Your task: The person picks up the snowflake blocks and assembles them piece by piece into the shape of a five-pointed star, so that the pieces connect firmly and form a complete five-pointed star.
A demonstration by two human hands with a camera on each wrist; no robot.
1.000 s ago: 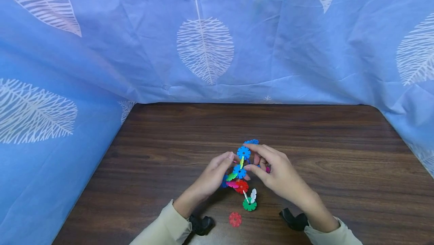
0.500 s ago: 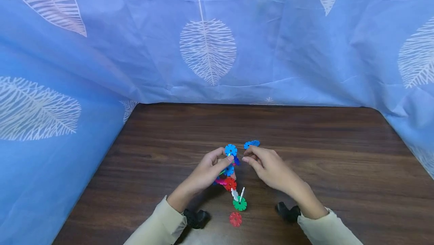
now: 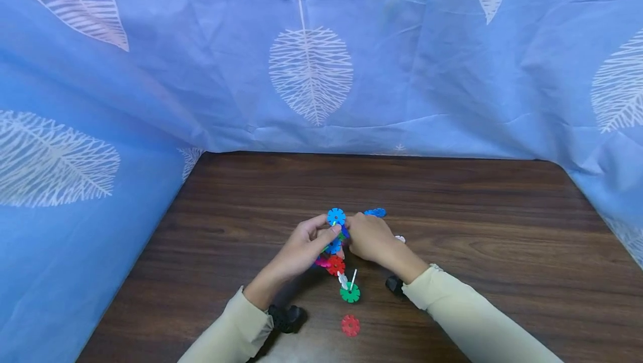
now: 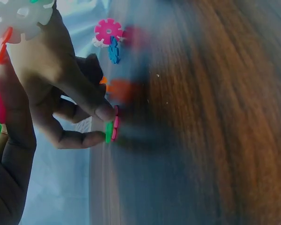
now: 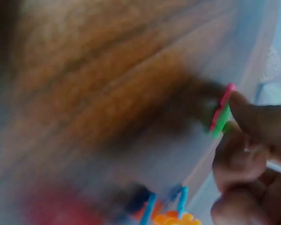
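Note:
My left hand [image 3: 303, 248] grips a chain of slotted, flower-shaped plastic discs. A blue disc [image 3: 336, 216] tops it, a red disc [image 3: 335, 265] sits lower, and a green disc [image 3: 350, 292] with two white discs stuck in it hangs at the near end. Just right of the chain, my right hand [image 3: 370, 237] reaches down with its fingers hidden from the head view. In the left wrist view, its thumb and a finger pinch a pink disc [image 4: 115, 127] lying against a green disc [image 4: 108, 132], close to the table. The right wrist view is blurred.
A loose red disc [image 3: 350, 325] lies near the front of the dark wooden table [image 3: 241, 195]. Joined blue discs [image 3: 375, 213] and a white piece [image 3: 399, 238] lie around the right hand. Blue leaf-patterned cloth [image 3: 382, 72] hangs behind the table.
My right hand came off the chain, then turned and moved left and down beside it. My left hand shifted slightly left with the chain, whose green end swung left. The loose red disc stayed put.

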